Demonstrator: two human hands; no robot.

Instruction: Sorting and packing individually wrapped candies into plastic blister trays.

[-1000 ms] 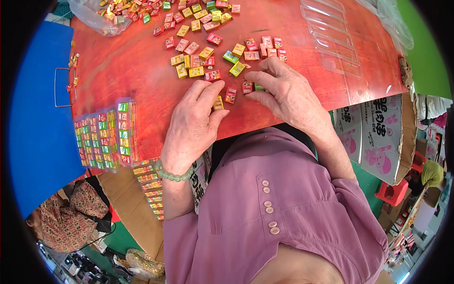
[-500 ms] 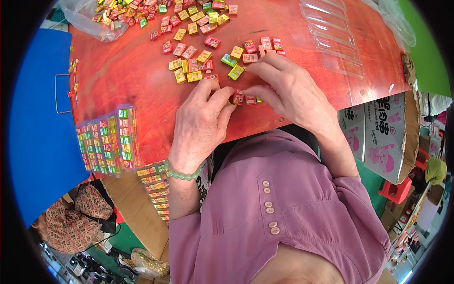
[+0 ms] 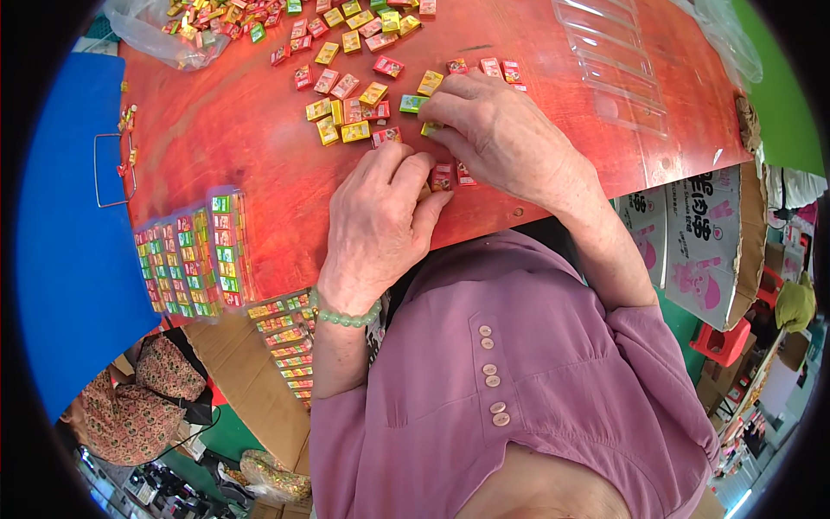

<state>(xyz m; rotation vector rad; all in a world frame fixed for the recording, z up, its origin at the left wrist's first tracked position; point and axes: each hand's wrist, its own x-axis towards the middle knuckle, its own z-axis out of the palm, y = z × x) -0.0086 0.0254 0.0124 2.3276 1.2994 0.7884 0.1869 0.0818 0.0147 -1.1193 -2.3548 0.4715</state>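
My left hand (image 3: 376, 221), with a green bead bracelet (image 3: 347, 317) at the wrist, is curled low over the red table. Its thumb and fingers close round something mostly hidden, beside a small red box (image 3: 442, 176). Another red box (image 3: 465, 176) sits just right of that one, partly under my right hand (image 3: 514, 138). The right fingers and thumb pinch a small yellow-green box (image 3: 427, 129), of which only a sliver shows. Directly beyond it lies a green box (image 3: 412, 104), near the right fingertips.
Many loose small boxes (image 3: 354, 130) spread over the red table (image 3: 285, 173) toward a clear plastic bag (image 3: 164, 39). Filled plastic trays (image 3: 229, 251) stand at the left edge. Clear trays (image 3: 609, 60) lie at far right. A cardboard carton (image 3: 692, 233) stands beside the table.
My right hand has moved left, its fingers now around the yellow-green box that lay uncovered before. My left hand has shifted slightly right.
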